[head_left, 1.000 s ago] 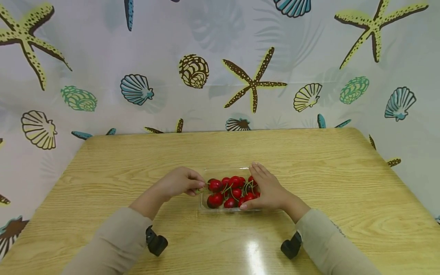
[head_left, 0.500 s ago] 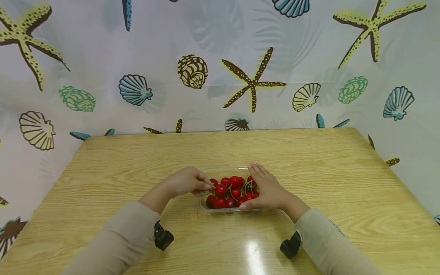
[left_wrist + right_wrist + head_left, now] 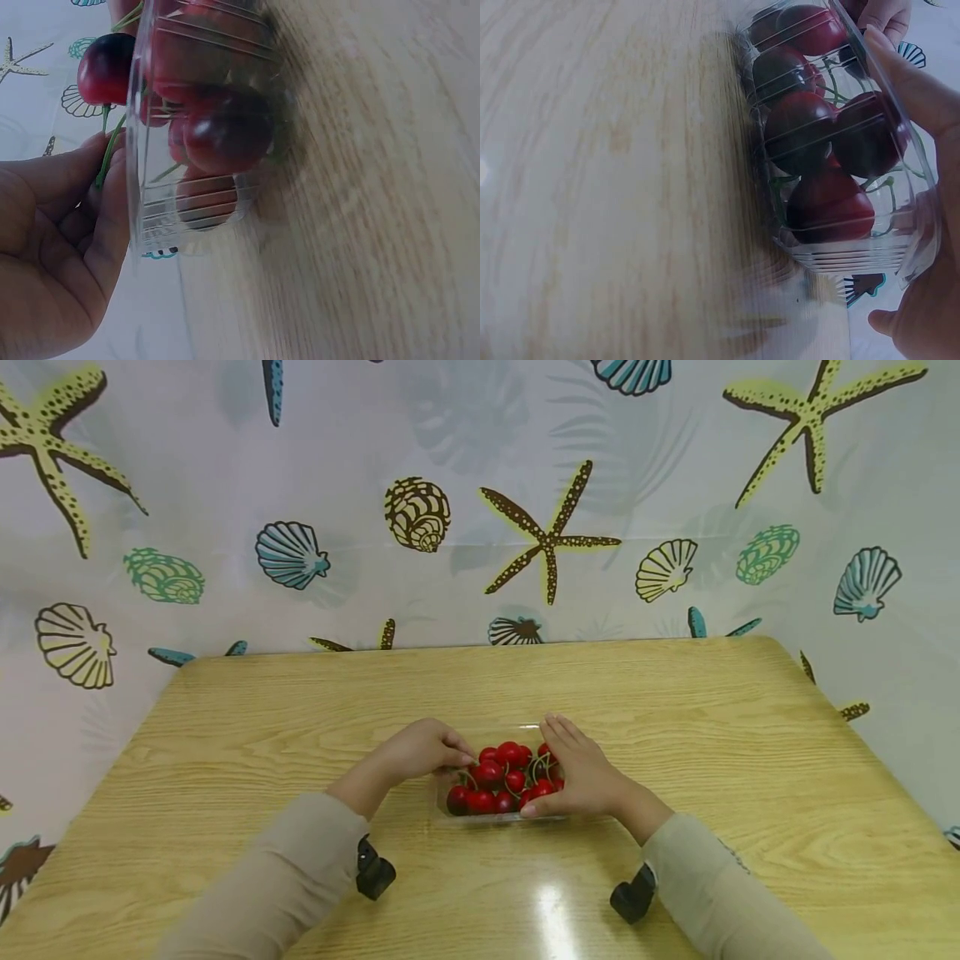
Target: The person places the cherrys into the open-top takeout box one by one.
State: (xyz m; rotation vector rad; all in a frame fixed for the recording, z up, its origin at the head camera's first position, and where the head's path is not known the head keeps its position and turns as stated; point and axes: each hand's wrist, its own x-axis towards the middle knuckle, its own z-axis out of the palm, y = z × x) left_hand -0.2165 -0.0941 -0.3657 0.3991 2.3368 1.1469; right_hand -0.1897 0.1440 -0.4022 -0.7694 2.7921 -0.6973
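- My left hand (image 3: 412, 756) pinches a cherry (image 3: 105, 69) stem at the tray's (image 3: 517, 817) nine o'clock rim.
- My right hand (image 3: 585, 772), fingers straight, steadies the three o'clock side.
- Next, I judge: lift clear.

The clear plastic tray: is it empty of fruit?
No, the clear plastic tray holds a heap of red cherries with green stems.

Low in the middle of the frame, a clear plastic tray (image 3: 520, 729) of red cherries (image 3: 504, 776) sits on the wooden table (image 3: 675, 710). The left hand (image 3: 417, 751) pinches at the tray's left edge; the right hand (image 3: 583, 772), fingers straight, rests along its right side.
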